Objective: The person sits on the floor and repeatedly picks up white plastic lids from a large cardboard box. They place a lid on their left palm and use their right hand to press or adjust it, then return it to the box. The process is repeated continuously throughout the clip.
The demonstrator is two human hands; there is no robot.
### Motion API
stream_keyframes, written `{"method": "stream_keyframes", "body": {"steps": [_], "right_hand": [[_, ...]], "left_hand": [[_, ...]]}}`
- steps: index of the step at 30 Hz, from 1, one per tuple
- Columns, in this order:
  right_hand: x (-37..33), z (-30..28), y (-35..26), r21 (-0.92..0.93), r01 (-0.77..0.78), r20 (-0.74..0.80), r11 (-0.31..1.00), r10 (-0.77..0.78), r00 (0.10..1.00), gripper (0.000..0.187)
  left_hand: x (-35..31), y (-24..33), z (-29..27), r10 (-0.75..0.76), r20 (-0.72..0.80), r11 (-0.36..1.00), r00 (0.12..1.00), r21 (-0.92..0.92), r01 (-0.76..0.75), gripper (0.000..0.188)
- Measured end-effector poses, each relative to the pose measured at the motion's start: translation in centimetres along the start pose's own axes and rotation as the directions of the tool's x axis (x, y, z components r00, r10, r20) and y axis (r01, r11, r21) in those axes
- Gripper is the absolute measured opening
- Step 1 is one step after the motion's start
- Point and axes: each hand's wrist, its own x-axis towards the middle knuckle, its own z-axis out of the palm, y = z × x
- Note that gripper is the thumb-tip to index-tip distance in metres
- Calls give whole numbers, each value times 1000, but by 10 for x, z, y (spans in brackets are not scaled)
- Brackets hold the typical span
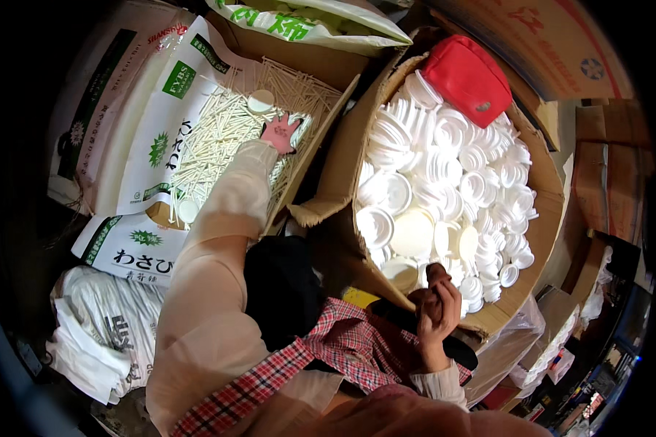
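Note:
My left hand, in a pink glove with dark fingertips, reaches into a carton of thin off-white sticks. Its fingers are spread over the sticks, and I see nothing held in them. Just beyond it a round white lid lies on the pile; a second one is at the near left. My right hand is bare and curled in front of me, by the near edge of a big carton of white round plastic lids. A dark brown shape shows at its fingers, too shadowed to name.
A red zip pouch rests on the far edge of the lids. Printed white sacks line the stick carton's left side, with a crumpled white bag nearer me. Brown cartons stand at the right; a green-printed bag lies at the back.

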Motion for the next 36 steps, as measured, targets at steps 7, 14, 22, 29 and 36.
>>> {"method": "stream_keyframes", "body": {"steps": [7, 14, 22, 29, 36], "right_hand": [[11, 8, 2, -96, 24, 6, 995, -23, 1000, 26], [15, 6, 7, -72, -11, 90, 997, 18, 996, 27], [7, 4, 8, -33, 52, 31, 998, -50, 998, 32], [6, -10, -3, 131, 20, 41, 991, -26, 999, 33], [51, -60, -58, 557, 195, -286, 807, -34, 958, 45]], "left_hand": [[12, -60, -18, -322, -308, 912, 895, -356, 205, 78], [73, -129, 27, -286, -114, 951, 951, -152, 268, 74], [-1, -80, -79, -487, -467, 354, 738, -878, -322, 64], [-125, 75, -279, 196, -597, 313, 778, -714, -627, 71], [-176, 200, -322, 420, -509, -482, 751, -827, -291, 51]]}}
